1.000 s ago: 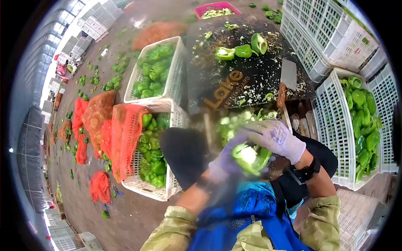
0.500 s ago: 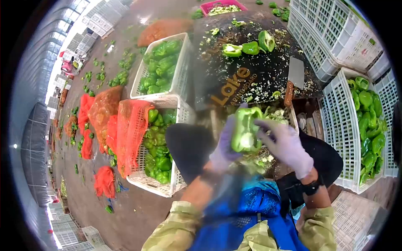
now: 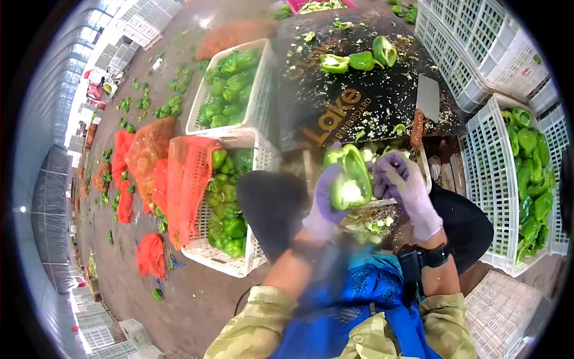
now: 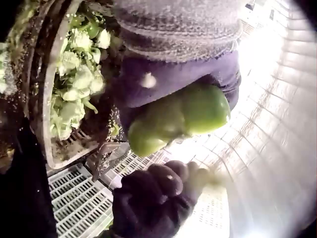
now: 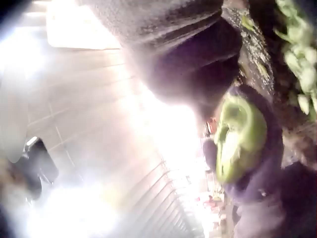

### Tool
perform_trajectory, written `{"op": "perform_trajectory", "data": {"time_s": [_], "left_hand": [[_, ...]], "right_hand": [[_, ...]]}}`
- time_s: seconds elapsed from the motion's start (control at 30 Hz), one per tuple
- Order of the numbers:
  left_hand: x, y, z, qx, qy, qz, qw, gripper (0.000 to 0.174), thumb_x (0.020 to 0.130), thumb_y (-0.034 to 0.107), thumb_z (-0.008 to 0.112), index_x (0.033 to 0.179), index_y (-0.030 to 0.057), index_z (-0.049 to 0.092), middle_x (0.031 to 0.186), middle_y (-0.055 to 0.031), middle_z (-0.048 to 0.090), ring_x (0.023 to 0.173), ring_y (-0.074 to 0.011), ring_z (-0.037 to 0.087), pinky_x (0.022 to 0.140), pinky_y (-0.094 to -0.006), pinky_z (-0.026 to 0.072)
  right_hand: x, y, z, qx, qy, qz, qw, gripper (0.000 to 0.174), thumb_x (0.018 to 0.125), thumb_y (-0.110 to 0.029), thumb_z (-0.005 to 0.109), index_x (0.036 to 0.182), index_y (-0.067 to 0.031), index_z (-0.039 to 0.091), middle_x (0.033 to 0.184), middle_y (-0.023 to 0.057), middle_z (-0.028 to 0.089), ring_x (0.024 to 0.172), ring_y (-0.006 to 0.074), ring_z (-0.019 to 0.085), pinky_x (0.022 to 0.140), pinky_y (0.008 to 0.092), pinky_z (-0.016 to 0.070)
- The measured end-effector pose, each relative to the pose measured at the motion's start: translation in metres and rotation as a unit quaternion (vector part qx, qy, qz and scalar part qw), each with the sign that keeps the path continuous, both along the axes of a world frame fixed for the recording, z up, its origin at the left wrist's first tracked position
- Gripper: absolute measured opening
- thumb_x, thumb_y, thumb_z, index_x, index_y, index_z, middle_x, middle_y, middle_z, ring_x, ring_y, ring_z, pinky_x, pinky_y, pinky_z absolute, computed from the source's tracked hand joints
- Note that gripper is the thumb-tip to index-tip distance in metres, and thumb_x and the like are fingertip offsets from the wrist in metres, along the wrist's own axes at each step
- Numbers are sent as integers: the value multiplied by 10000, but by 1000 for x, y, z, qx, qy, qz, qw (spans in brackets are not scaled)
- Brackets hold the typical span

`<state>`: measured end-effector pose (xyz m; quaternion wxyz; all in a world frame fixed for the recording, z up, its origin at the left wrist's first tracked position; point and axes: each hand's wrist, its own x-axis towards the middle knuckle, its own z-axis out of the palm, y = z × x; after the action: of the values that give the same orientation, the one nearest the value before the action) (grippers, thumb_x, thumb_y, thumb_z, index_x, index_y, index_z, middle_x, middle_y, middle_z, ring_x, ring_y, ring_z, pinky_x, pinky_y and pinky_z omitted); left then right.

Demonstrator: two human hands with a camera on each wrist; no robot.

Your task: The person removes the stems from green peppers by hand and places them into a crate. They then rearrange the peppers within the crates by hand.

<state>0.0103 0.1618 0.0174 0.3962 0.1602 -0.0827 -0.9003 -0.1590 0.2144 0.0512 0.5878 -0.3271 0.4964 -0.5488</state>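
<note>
My gloved left hand (image 3: pixel 323 206) grips a cut-open green bell pepper (image 3: pixel 357 170), with its hollow side and pale core turned toward the right hand. In the left wrist view the smooth outer skin of the pepper (image 4: pixel 205 109) shows under the fingers. Just right of it, my gloved right hand (image 3: pixel 408 185) has its fingers curled, apart from the pepper, with nothing visible in them. Below both hands is a bin (image 4: pixel 48 116) of pale cores and green scraps (image 4: pixel 77 89). On the black board (image 3: pixel 299 113) lie several cut pepper pieces (image 3: pixel 362 60).
A cleaver (image 3: pixel 427 99) lies on the board's right side, its handle over the near edge. White crates of peppers stand at left (image 3: pixel 254 245) and right (image 3: pixel 487 209), with stacked crates (image 3: pixel 472 54) behind. Red mesh sacks (image 3: pixel 191 185) and loose peppers lie at left.
The right hand came off the pepper and moved slightly right, its fingers now curled. The left hand has tilted the pepper, which stays in its grip.
</note>
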Motion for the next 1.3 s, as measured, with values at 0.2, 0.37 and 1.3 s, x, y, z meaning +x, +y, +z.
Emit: {"op": "perform_trajectory", "data": {"time_s": [0.2, 0.37, 1.3], "left_hand": [[-3, -11, 8, -112, -69, -49, 990, 590, 913, 296, 642, 1428, 213, 365, 1213, -89, 544, 1058, -248, 590, 861, -434, 541], [4, -5, -2, -58, -47, -111, 991, 561, 943, 211, 592, 1443, 91, 370, 1285, -113, 556, 1081, -220, 609, 925, -386, 528], [15, -4, 11, -107, -260, 5, 960, 500, 975, 425, 516, 1363, 116, 454, 1244, -77, 572, 1083, -206, 587, 899, -350, 512]], "right_hand": [[14, 11, 19, -127, 480, 182, 849, 590, 735, -171, 779, 1259, -56, 535, 1140, 148, 576, 897, 287, 600, 791, 390, 508], [18, -1, 3, -87, 347, 233, 904, 509, 661, -282, 821, 1058, -19, 640, 966, 169, 654, 886, 335, 647, 773, 399, 504], [19, 10, -2, -148, 192, 74, 967, 461, 901, -244, 634, 1274, -7, 504, 1102, 165, 641, 975, 222, 647, 806, 386, 538]]}}
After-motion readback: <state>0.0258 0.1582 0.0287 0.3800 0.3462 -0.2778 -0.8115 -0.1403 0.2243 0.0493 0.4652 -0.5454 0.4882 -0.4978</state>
